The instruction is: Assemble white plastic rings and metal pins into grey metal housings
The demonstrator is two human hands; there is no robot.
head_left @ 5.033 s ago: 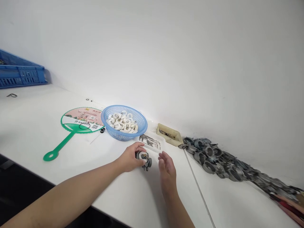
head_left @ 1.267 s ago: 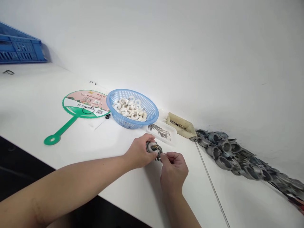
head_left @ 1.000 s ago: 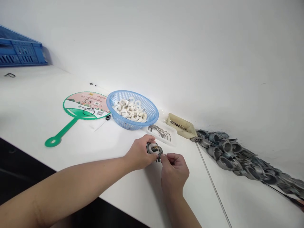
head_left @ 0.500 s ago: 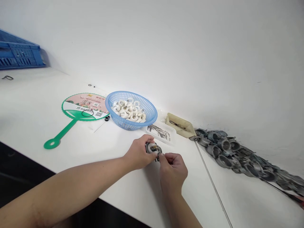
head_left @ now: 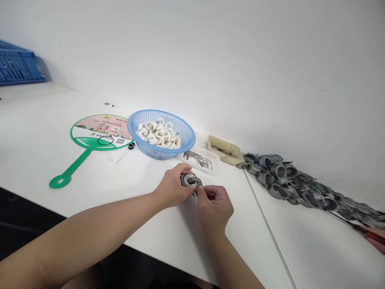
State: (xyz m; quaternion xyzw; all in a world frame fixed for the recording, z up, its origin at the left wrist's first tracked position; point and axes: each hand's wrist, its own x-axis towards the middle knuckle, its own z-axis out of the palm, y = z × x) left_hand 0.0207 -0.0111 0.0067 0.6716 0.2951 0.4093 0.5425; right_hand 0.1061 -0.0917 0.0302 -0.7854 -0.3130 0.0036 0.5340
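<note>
One metal part [head_left: 191, 179] is sitting just in front of the white tray [head_left: 215, 165] on my remote feed | my left hand [head_left: 173, 188] is gripping it | my right hand [head_left: 215, 206], fingers curled closed, is touching its right side; I'm not seeing what they're pinching | blue basket [head_left: 159, 153] is standing beyond, leftward

The left hand [head_left: 173, 188] grips a metal part [head_left: 198, 182] with a white ring [head_left: 187, 178] in it; the right hand [head_left: 215, 204] is at its edge, its pinch too small to make out. Beyond, a blue basket [head_left: 185, 139] holds white rings [head_left: 161, 133], near a white tray [head_left: 215, 170] of thin dark pieces [head_left: 200, 159] and a yellowish box [head_left: 233, 159]. A green-handled fan [head_left: 96, 128] lies left of the basket. Grey metal parts [head_left: 288, 186] are heaped right, where another person's hand [head_left: 379, 244] holds a red-handled tool [head_left: 375, 234].
</note>
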